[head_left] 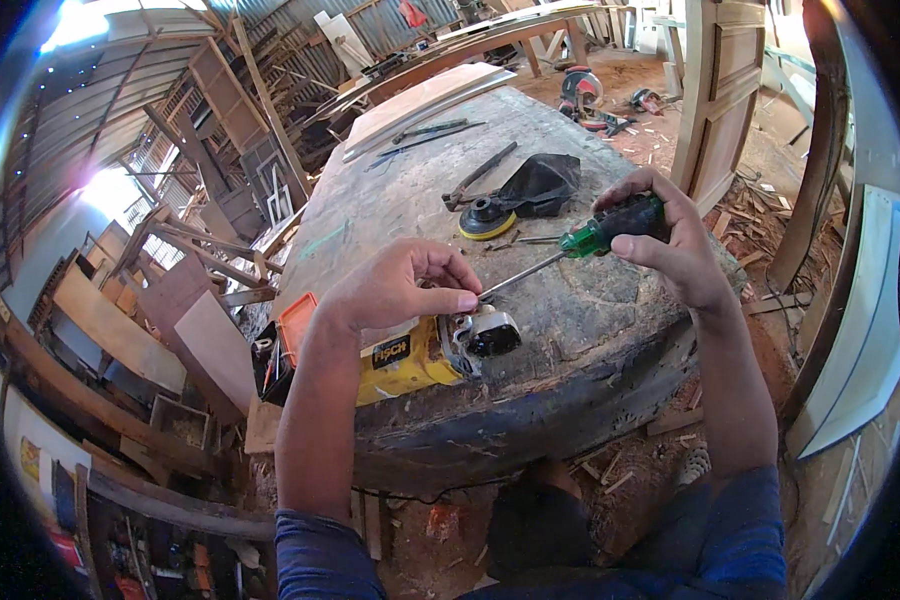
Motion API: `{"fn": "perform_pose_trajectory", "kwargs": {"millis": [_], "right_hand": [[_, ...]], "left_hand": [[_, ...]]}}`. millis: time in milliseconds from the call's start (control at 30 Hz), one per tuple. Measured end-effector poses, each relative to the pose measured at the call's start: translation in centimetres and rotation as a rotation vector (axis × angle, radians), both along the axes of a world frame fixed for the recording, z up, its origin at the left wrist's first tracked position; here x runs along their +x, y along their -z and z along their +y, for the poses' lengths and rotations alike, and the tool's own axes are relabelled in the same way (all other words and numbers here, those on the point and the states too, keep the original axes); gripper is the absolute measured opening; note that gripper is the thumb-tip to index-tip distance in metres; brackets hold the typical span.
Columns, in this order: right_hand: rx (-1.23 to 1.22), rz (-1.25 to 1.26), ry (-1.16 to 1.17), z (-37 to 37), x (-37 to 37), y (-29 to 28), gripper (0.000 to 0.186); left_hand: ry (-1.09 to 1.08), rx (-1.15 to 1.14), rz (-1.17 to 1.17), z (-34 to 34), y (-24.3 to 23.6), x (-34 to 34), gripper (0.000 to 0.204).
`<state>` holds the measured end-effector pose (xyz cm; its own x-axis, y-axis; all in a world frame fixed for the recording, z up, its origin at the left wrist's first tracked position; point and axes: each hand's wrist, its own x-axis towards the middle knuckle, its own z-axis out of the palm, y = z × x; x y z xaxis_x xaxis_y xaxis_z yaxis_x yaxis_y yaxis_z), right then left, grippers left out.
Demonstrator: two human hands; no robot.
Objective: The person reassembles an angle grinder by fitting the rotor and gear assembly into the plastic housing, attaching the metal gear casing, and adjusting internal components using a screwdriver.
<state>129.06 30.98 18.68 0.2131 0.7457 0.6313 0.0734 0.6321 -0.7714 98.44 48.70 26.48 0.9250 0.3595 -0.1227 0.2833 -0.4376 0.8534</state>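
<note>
Two hands busy, frame centre: right hand fists screwdriver handle; left hand pinches near its tip over heavy, rigid yellow power tool on desk; grip its body.

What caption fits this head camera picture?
Right hand drives a green-handled screwdriver into a yellow power tool steadied by left hand.

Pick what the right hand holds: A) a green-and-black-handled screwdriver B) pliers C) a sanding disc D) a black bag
A: the right hand wraps the green-and-black handle of the screwdriver, its shaft pointing toward the left hand at the yellow power tool.
</note>
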Motion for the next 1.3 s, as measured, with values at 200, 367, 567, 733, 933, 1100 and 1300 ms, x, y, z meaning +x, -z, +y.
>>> {"fn": "perform_pose_trajectory", "kwargs": {"millis": [200, 367, 567, 733, 933, 1100, 1300], "right_hand": [[-0.092, -0.126, 0.104, -0.3, 0.1, -0.2, 0.038], [-0.395, -0.075, 0.061, -0.8, 0.5, -1.1, 0.039], [-0.291, -0.122, 0.078, -1.3, 1.0, -1.1, 0.044], [-0.204, -0.125, -0.004, -1.6, 2.3, -0.8, 0.039], [-0.522, -0.286, 0.252, -1.3, 3.5, -0.6, 0.038], [-0.188, -0.145, 0.161, -2.1, 1.5, -1.1, 0.032], [-0.639, -0.308, 0.243, -3.1, 2.7, -3.1, 0.044]], "left_hand": [[0.008, 0.042, -0.015, 0.5, 0.3, -0.2, 0.024], [-0.040, 0.078, 0.018, -0.4, 0.3, 0.4, 0.026], [-0.029, 0.140, 0.036, -0.3, 0.2, 0.3, 0.028], [-0.014, 0.142, 0.019, -0.4, 0.2, 0.4, 0.027], [-0.024, 0.193, 0.063, -0.9, 0.4, 1.0, 0.031], [-0.018, 0.162, 0.026, -0.9, 0.3, 0.6, 0.029], [-0.007, 0.233, 0.048, -0.6, 0.5, 0.9, 0.026]]}}
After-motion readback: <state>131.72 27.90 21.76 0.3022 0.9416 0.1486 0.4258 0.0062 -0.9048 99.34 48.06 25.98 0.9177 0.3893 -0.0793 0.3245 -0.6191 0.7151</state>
